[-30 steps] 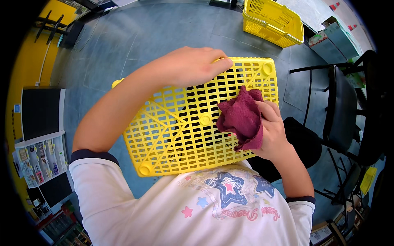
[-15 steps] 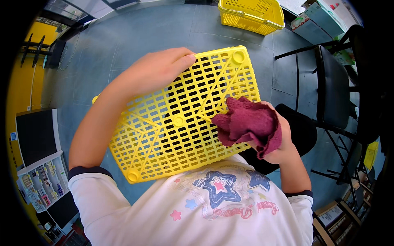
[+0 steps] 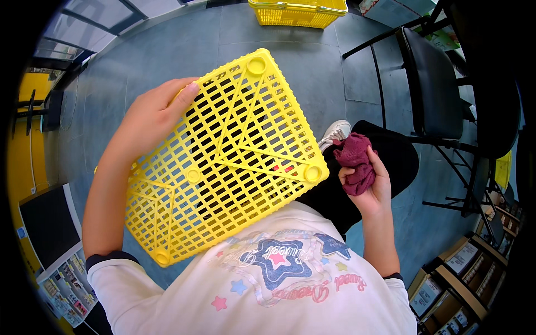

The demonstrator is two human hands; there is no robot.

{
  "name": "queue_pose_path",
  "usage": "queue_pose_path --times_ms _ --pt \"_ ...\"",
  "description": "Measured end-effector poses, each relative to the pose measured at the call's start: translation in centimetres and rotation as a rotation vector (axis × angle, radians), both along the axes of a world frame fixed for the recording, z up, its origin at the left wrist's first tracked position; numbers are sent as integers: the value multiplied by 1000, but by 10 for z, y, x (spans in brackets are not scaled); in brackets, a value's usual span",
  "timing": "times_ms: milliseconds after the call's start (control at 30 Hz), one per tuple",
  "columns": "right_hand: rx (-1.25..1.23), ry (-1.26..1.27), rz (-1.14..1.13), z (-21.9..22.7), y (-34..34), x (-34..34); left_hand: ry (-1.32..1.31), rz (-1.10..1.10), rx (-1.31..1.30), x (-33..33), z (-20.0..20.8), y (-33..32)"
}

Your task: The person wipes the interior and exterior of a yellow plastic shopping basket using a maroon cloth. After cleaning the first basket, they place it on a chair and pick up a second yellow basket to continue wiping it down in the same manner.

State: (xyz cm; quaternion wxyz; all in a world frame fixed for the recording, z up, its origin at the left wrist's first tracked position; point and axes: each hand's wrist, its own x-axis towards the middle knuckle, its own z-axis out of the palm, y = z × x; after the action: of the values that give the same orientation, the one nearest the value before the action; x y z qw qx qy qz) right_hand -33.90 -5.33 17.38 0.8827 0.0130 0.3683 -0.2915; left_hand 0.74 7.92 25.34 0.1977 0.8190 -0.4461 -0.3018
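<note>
Seating: black padded chair with thin dark legs [image 3: 432, 84]
Underfoot: blue-grey tiled floor [image 3: 167, 56], beneath the chair
Glazing: pale, grey-framed window panes [image 3: 86, 36], far left of the chair
Side: flat yellow wall [image 3: 25, 162], far left of the chair
Storage: brown open shelving [image 3: 458, 279], below the chair in view

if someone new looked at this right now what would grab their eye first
Probably the big bright yellow latticed basket in the middle of the view, tilted, its far left edge gripped by the left hand. Next comes the crumpled maroon cloth in the right hand, to the right of the basket and apart from it. A second yellow basket stands out on the grey floor at the top edge.
</note>
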Motion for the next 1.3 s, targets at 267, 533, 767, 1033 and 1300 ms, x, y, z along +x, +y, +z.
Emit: queue_pose_path --times_ms 267,533,767,1033,1300 --pt "-1399 643 306 9 40 11 -25 6 21 -1 2 1" --pt "-2184 912 393 -14 37 15 -18 21 49 -1 2 1" --pt "-2199 936 439 -7 48 2 -27 3 19 1 -4 3" --pt "-2222 921 553 7 34 23 -43 11 54 -1 0 0" --pt "-2127 880 549 -1 46 1 -106 -37 36 -1 -4 0"
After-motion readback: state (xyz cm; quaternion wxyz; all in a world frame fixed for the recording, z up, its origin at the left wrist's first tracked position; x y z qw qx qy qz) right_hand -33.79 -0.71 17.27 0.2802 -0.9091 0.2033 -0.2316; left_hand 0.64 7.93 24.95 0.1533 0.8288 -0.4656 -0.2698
